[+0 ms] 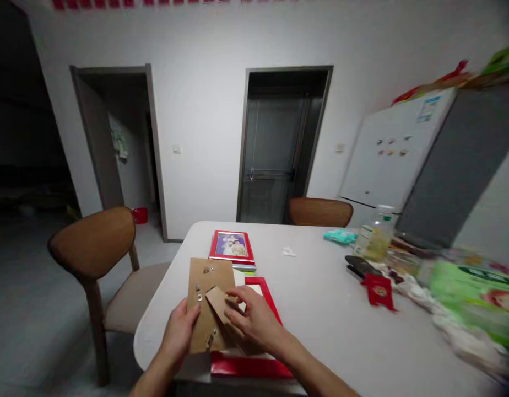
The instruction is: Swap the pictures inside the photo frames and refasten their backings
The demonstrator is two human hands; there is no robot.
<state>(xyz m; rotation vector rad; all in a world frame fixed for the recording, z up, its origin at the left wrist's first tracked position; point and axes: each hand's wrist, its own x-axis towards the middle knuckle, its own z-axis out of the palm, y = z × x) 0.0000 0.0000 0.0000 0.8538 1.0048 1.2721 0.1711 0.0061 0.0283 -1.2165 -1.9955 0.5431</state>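
Observation:
My left hand [180, 326] is closed on the left edge of a brown picture frame backing board [200, 325], thumb on its face. Small metal clips [209, 269] sit near the board's edges. A stand flap [215, 300] juts up at a slant from the board. My right hand [252, 315] has its fingers curled at the right part of that flap, thumb and fingertips on it. Under the board lies a red picture frame [242, 366] with white inside it, partly covered by the board and my right hand. Behind them, a red-edged framed photo [233, 246] rests on other frames.
A white table [316, 331] carries a scrap of white paper [288, 252]. On its right are a clear bottle [375, 237], a dark object [362, 267], a red packet [379, 291] and a green package [473, 292]. Chairs stand left [95, 248] and behind [320, 212].

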